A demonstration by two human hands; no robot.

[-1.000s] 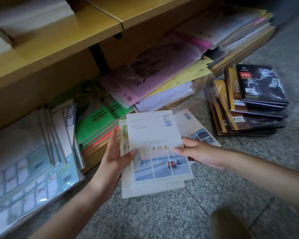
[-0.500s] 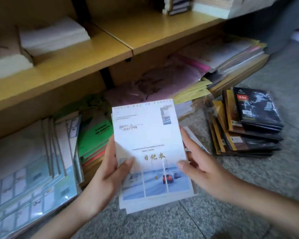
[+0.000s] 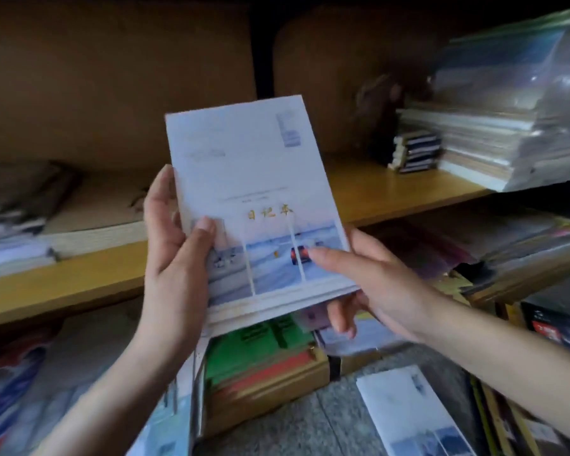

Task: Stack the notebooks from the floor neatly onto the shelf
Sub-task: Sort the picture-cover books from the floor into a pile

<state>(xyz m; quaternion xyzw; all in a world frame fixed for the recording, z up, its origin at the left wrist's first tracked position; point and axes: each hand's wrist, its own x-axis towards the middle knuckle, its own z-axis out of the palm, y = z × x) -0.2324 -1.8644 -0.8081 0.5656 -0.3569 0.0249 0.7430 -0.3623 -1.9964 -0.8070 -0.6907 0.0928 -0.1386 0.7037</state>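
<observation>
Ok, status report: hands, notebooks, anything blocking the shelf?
Left hand and right hand both gripping the notebooks, raised before the shelf. One notebook left on floor. Bare shelf gap ahead.

- The notebooks (image 3: 260, 205), held in front of the shelf, are seen to be of paper, the top cover pale, smooth and faintly sheened.
- The shelf (image 3: 385, 189) board is seen as yellowish wood or laminate, smooth and matt.
- The stack at 2 o'clock (image 3: 514, 120) is wrapped in clear, glossy plastic film.
- The floor (image 3: 310, 429) at 6 o'clock is speckled stone, grey and dull.
- The green pads (image 3: 260, 347) below are matt paper.
</observation>
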